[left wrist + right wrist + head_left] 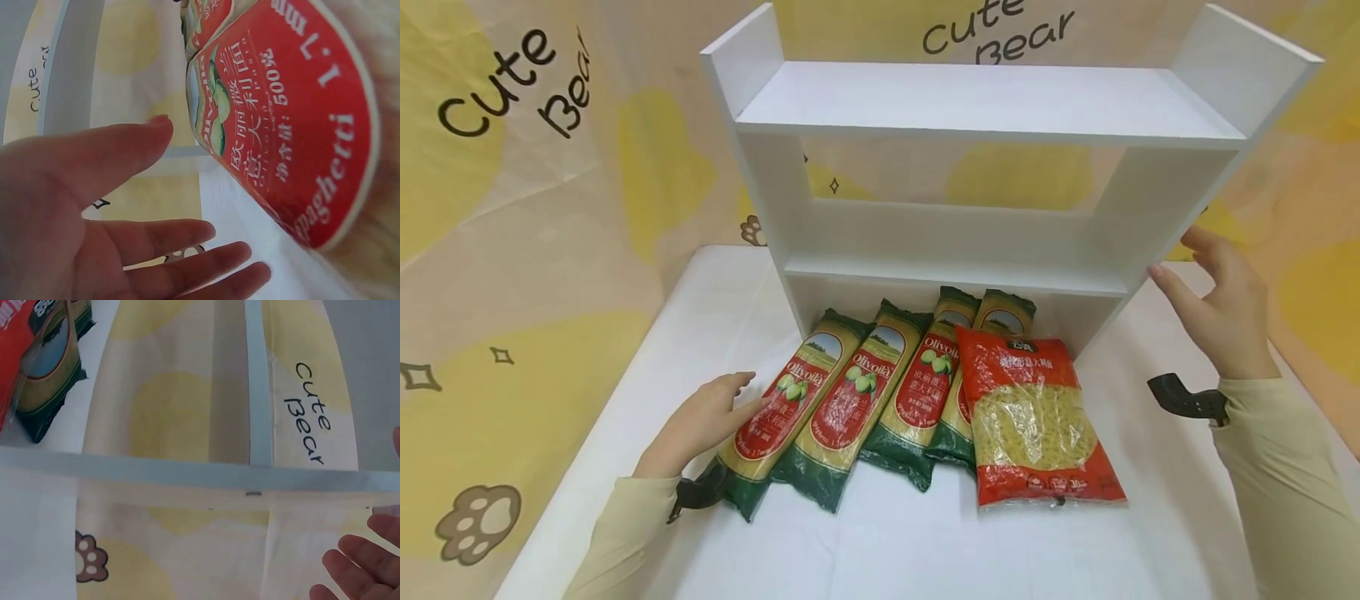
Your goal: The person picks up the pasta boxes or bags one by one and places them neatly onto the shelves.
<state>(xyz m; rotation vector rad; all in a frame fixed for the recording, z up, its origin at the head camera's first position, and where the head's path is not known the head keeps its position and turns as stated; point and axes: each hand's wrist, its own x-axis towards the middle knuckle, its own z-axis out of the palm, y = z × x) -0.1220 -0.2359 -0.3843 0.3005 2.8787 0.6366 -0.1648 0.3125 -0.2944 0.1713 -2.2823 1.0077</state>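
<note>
While four Olivoilà spaghetti packs [853,392] and a red pasta bag [1037,425] already lie grouped at the white shelf's [985,100] near foot, arranging them seems unfinished: the left hand [703,421], fingers apart, is by the leftmost pack [775,425], the right hand [1228,308], also loose, by the right panel [1172,192].

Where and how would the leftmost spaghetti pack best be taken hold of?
Probably across its middle, coming from the left: the leftmost spaghetti pack is long and narrow, slanting with its upper end toward the white shelf unit; its left edge is exposed, while the next pack crowds its right.
</note>
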